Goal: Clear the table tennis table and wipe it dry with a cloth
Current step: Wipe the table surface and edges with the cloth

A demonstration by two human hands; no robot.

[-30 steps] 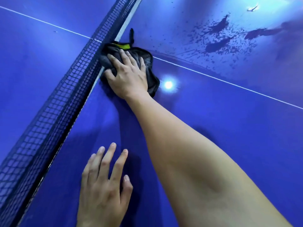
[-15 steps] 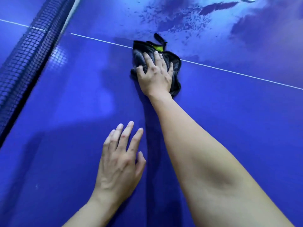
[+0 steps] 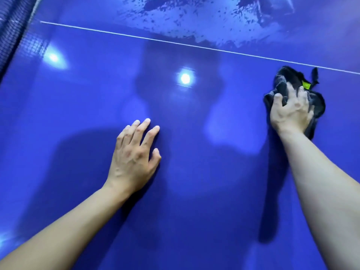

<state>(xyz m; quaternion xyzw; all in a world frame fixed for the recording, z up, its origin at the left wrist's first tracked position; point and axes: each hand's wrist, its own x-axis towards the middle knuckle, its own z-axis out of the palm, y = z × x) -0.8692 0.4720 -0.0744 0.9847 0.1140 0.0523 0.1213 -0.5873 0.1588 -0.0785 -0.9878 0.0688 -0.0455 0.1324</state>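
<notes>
The blue table tennis table fills the view. A dark grey cloth with a yellow-green tag lies bunched on it at the right, just below the white centre line. My right hand lies on top of the cloth, its fingers curled into the fabric and gripping it against the surface. My left hand rests flat on the table at the centre, fingers straight and slightly spread, holding nothing. Splashes and a wide film of water cover the table beyond the line, at the top.
The black net runs along the upper left edge. Two bright lamp reflections shine on the glossy blue surface between the net and the cloth. My shadow falls across the middle of the table.
My right hand has dragged the cloth away from the net, rightward along the near side of the white line. The view has swung right, and my left hand stays flat on the table.
</notes>
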